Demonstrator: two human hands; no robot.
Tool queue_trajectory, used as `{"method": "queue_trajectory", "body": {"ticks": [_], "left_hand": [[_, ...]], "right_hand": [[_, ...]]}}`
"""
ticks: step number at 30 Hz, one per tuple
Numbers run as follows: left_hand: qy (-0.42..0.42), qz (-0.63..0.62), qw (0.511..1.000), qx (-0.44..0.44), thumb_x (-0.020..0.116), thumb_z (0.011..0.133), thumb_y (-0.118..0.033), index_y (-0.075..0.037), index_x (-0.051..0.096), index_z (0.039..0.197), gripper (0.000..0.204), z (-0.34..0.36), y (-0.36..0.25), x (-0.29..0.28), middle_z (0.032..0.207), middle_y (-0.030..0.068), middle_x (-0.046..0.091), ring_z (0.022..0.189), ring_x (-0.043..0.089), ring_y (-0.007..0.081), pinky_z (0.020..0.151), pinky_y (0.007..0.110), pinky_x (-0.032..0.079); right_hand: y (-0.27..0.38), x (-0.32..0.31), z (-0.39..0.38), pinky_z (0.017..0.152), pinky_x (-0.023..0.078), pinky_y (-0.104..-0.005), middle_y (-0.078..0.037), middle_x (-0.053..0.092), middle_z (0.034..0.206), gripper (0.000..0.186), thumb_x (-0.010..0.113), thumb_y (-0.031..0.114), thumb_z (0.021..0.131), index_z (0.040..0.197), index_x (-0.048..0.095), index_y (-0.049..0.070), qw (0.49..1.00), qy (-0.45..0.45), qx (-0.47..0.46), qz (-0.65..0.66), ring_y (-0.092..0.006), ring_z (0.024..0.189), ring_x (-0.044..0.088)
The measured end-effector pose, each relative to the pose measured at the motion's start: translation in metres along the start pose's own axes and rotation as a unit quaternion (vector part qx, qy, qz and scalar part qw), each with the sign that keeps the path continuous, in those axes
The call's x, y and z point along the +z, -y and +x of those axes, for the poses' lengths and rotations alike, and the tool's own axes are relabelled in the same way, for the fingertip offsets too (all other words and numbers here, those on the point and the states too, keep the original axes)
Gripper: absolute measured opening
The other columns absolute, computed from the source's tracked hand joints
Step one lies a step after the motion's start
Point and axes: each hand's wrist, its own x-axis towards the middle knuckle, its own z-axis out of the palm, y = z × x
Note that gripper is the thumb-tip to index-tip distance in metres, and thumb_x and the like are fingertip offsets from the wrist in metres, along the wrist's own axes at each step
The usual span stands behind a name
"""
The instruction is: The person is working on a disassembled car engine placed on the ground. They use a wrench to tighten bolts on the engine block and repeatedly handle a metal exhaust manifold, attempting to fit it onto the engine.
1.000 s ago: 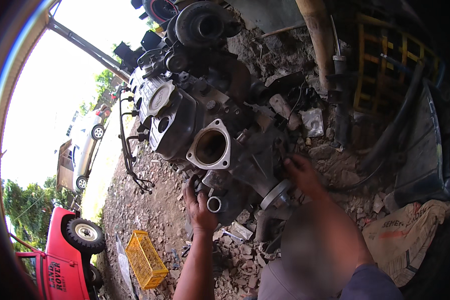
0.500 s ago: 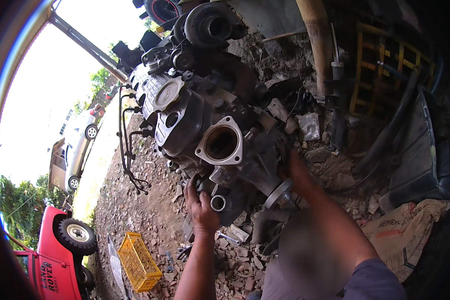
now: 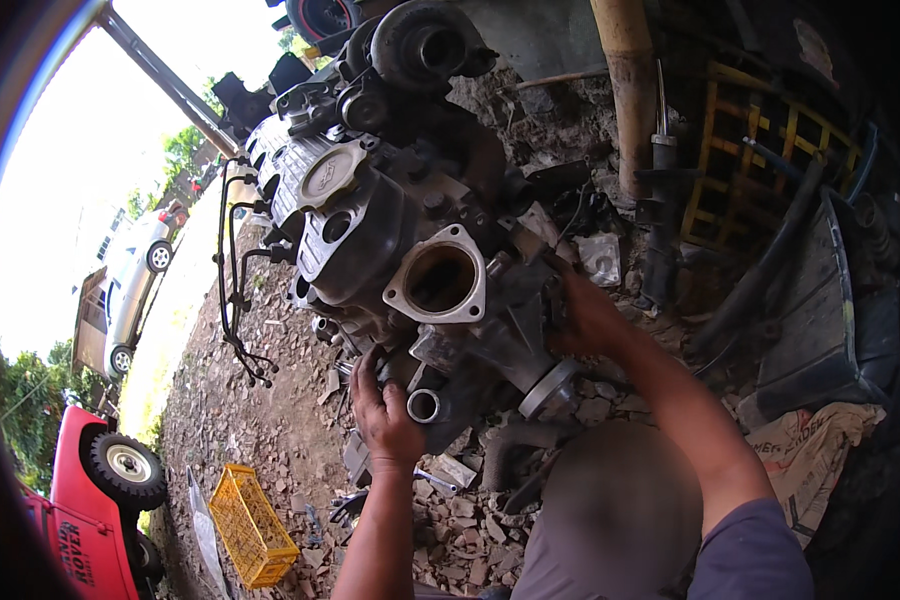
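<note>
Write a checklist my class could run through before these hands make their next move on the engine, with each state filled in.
1. Left hand against the engine: ok, at its near left side, beside the small pipe opening.
2. Right hand at the engine's right side: ok.
3. Right hand's fingertips securely placed: cannot tell, the engine hides them.
4. Large round opening covered: not ok, it gapes uncovered.
5. Cap tightened: cannot tell, though it sits on top.
6. Yellow crate away from both hands: ok, off to the left.
</note>
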Motion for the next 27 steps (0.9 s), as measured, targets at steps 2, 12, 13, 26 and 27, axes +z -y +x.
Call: {"method": "queue_trajectory", "body": {"ticks": [2, 12, 13, 26, 27], "left_hand": [[0.001, -0.016, 1.0, -0.003, 0.045, 0.082, -0.012, 0.001, 0.052, 0.126, 0.047, 0.0, -0.001, -0.001, 0.125, 0.0217, 0.053, 0.118, 0.05, 0.0378, 0.104, 0.044, 0.036], [-0.002, 0.001, 1.0, -0.005, 0.045, 0.081, -0.012, 0.001, 0.052, 0.125, 0.047, 0.0, 0.0, -0.001, 0.126, 0.0214, 0.052, 0.118, 0.05, 0.0379, 0.104, 0.043, 0.036], [-0.002, 0.001, 1.0, -0.007, 0.045, 0.081, -0.012, 0.002, 0.052, 0.125, 0.047, 0.0, -0.001, 0.0, 0.126, 0.0214, 0.052, 0.118, 0.05, 0.038, 0.104, 0.043, 0.036], [0.01, -0.109, 0.993, -0.036, 0.04, 0.089, -0.018, 0.002, 0.049, 0.131, 0.047, 0.0, 0.025, 0.002, 0.129, 0.0216, 0.05, 0.121, 0.047, 0.0356, 0.105, 0.043, 0.034], [0.015, -0.098, 0.994, -0.036, 0.04, 0.09, -0.02, 0.002, 0.048, 0.132, 0.048, 0.0, 0.025, 0.001, 0.131, 0.0214, 0.049, 0.122, 0.046, 0.0349, 0.105, 0.043, 0.033]], "right_hand": [[-0.003, 0.007, 0.001, 0.085, 0.047, -0.0506, -0.028, 0.059, 0.11, 0.095, 0.077, 0.019, 0.065, 0.142, 0.025, 0.003, 1.0, -0.011, 0.004, -0.006, -0.0479, 0.1, 0.058], [0.022, 0.035, 0.003, 0.07, 0.049, -0.0558, -0.027, 0.065, 0.085, 0.089, 0.068, 0.015, 0.078, 0.146, 0.011, 0.015, 0.97, -0.03, 0.242, -0.011, -0.0502, 0.081, 0.062], [0.024, 0.038, 0.002, 0.07, 0.049, -0.0562, -0.027, 0.065, 0.086, 0.09, 0.069, 0.015, 0.078, 0.146, 0.009, 0.016, 0.962, -0.043, 0.268, -0.024, -0.0508, 0.081, 0.062], [0.039, 0.038, -0.06, 0.08, 0.049, -0.0447, -0.024, 0.064, 0.107, 0.033, 0.052, 0.025, 0.097, 0.125, 0.053, 0.006, 0.948, -0.195, 0.144, 0.208, -0.044, 0.096, 0.063], [0.035, 0.036, -0.062, 0.079, 0.049, -0.0435, -0.024, 0.064, 0.106, 0.032, 0.051, 0.024, 0.098, 0.124, 0.054, 0.006, 0.95, -0.194, 0.142, 0.199, -0.0428, 0.094, 0.064]]}}
